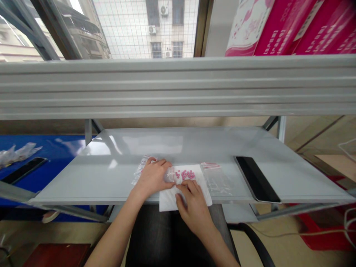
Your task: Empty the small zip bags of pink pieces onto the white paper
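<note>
A white paper sheet [169,198] lies at the front edge of the grey shelf [178,148], with several small pink beads [187,174] scattered on it. My left hand [151,177] rests fingers curled on a small clear plastic bag [169,174] beside the beads, holding it down. My right hand [193,204] sits just below the beads, fingertips pinched together at the paper near the bag's mouth. What the right fingertips hold is too small to make out.
A pile of empty clear zip bags [217,178] with red strips lies right of the paper, more bags [139,168] under my left hand. A black phone [256,178] lies on the shelf at right. A blue table [41,159] stands at left, pink boxes [292,26] above.
</note>
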The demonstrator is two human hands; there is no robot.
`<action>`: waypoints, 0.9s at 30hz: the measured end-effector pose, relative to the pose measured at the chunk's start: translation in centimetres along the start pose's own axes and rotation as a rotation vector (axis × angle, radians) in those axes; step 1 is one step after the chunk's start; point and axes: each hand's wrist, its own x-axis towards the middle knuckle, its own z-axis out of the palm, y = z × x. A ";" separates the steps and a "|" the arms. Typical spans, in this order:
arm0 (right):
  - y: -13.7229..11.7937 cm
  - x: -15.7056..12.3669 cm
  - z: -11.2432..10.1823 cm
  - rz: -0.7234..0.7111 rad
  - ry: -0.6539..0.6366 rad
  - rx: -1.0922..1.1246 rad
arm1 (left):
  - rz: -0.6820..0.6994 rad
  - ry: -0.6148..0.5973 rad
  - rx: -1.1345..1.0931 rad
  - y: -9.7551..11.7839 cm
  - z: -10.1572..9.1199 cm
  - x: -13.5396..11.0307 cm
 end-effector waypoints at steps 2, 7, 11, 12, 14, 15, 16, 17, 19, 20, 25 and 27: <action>0.0 0.0 0.0 -0.001 -0.009 0.010 | -0.003 -0.009 0.009 0.2 -0.1 0.1; 0.0 0.0 0.0 -0.007 -0.005 0.021 | 0.002 -0.021 0.029 0.5 -0.3 0.4; -0.1 0.0 0.0 -0.002 0.004 0.019 | 0.000 -0.023 0.043 0.5 -0.4 0.5; 0.0 0.1 0.0 -0.001 0.003 0.019 | -0.001 -0.025 0.046 0.5 -0.4 0.4; 0.0 0.1 0.0 -0.002 0.000 0.023 | -0.001 -0.026 0.050 0.5 -0.4 0.4; 0.0 0.1 0.0 -0.003 -0.003 0.025 | -0.002 -0.026 0.052 0.5 -0.4 0.4; 0.1 0.0 0.0 -0.004 -0.004 0.027 | -0.004 -0.025 0.054 0.5 -0.4 0.3; 0.1 0.0 0.0 -0.005 -0.005 0.029 | -0.006 -0.024 0.056 0.5 -0.4 0.3; 0.2 0.0 0.0 -0.006 -0.008 0.027 | -0.012 -0.023 0.059 0.5 -0.5 0.3; 0.3 0.0 0.0 -0.007 -0.010 0.024 | -0.016 -0.024 0.060 0.5 -0.5 0.3; 0.3 0.0 0.0 -0.012 -0.016 0.022 | -0.036 -0.027 0.059 0.6 -0.5 0.2; 0.3 0.0 0.0 -0.016 -0.016 0.023 | -0.046 -0.028 0.054 0.6 -0.5 0.2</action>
